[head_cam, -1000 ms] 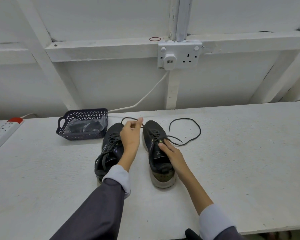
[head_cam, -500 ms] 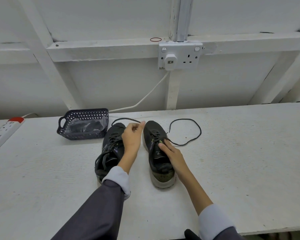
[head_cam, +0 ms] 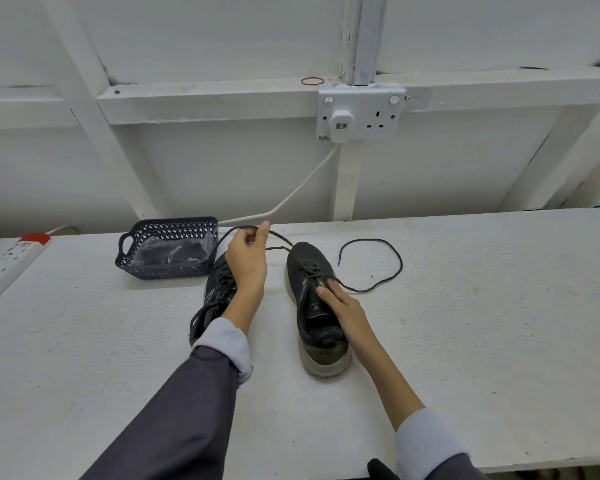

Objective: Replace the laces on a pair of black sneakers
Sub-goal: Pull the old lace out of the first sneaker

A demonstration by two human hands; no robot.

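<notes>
While the left hand [head_cam: 248, 261] pinches the lace [head_cam: 401, 267] above the toes, the right hand [head_cam: 343, 306] presses straight fingers on the right shoe [head_cam: 305, 261]. The left shoe [head_cam: 219, 285] stands beside it on the table [head_cam: 465, 323]; lace slack loops rightward.

A workshop, by its white bench [head_cam: 465, 306], braced wall [head_cam: 205, 102], double socket [head_cam: 361, 112]

Mid-counter entry: the black mesh sneaker with a pale sole [head_cam: 321, 330], standing toward the back edge of the white counter [head_cam: 465, 306], carried one small white mark on its tongue, possibly "Z"; unconfirmed. The white plug [head_cam: 340, 124] in the white double wall socket [head_cam: 378, 109] bore a dark marking, illegible. The label at the socket's lower left corner was also illegible.
</notes>
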